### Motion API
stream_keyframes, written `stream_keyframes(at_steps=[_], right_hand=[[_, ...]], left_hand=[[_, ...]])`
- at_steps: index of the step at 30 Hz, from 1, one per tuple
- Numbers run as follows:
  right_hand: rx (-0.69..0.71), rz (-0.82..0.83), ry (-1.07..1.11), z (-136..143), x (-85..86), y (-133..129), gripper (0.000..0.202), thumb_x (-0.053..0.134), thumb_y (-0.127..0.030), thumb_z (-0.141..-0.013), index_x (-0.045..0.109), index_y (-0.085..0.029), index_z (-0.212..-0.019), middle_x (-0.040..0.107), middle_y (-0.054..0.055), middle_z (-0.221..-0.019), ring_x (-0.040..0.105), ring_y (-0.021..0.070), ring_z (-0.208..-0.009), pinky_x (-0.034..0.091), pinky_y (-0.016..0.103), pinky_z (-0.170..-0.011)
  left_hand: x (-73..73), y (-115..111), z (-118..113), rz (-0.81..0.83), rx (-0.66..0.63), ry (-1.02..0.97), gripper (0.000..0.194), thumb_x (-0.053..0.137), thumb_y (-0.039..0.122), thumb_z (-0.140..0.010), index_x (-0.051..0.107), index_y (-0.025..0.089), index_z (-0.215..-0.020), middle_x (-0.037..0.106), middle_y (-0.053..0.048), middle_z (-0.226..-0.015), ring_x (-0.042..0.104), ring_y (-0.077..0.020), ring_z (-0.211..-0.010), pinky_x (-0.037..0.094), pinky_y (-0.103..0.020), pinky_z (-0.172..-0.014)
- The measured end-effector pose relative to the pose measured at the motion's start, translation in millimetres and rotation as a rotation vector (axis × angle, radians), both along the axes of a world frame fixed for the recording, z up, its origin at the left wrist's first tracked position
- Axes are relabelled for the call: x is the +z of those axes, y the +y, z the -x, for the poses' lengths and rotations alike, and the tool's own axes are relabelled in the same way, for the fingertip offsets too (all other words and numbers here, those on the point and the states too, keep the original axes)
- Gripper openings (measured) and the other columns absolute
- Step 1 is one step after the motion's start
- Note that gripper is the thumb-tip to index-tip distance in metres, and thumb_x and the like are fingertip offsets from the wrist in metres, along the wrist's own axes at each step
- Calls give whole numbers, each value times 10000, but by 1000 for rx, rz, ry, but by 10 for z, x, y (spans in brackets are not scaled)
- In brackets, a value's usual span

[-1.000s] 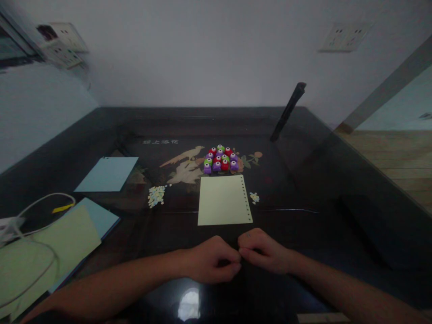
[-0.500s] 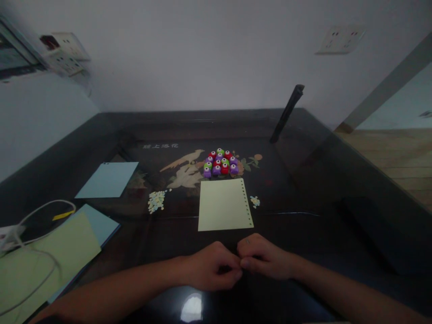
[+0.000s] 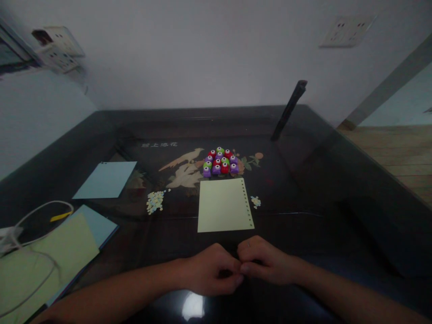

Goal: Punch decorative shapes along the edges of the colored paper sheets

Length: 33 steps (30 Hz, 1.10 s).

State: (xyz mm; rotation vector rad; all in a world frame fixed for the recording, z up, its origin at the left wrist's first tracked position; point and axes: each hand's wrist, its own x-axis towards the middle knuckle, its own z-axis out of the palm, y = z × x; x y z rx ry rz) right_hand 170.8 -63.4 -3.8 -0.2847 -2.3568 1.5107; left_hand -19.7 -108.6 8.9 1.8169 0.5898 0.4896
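My left hand (image 3: 216,272) and my right hand (image 3: 266,261) rest close together at the front of the dark table, fingers curled in. Their fingertips touch, and I see nothing held in either. A ring circles a finger of the right hand. Just beyond them lies a pale yellow loose-leaf sheet (image 3: 224,204) with a row of holes along its right edge. Behind the sheet, several small red, green and purple pieces (image 3: 221,162) with white, dark-centred tops stand grouped; they look like mini paper punches. Tiny paper bits lie in a larger pile (image 3: 155,202) at left and a smaller pile (image 3: 255,201) at right.
A light blue sheet (image 3: 106,180) lies at left. Nearer are stacked yellow and blue sheets (image 3: 64,256) with a white cable (image 3: 33,247) across them. A black upright rod (image 3: 288,110) stands at the back right, and a dark flat object (image 3: 378,234) lies at right.
The view has shifted slightly. My hands keep the same closed, touching pose, and the things on the table stay where they were.
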Motion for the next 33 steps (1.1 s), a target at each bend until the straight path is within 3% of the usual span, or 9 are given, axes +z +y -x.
stream_keyframes(at_steps=[33], right_hand=[[-41, 15, -48, 10, 61, 1, 488, 313, -509, -938, 422, -180, -594, 437, -19, -572, 430, 99, -565, 337, 218, -550]], left_hand=[[-20, 3, 1, 14, 31, -17, 212, 461, 212, -852, 440, 170, -645, 332, 67, -539, 349, -61, -481, 297, -187, -488]])
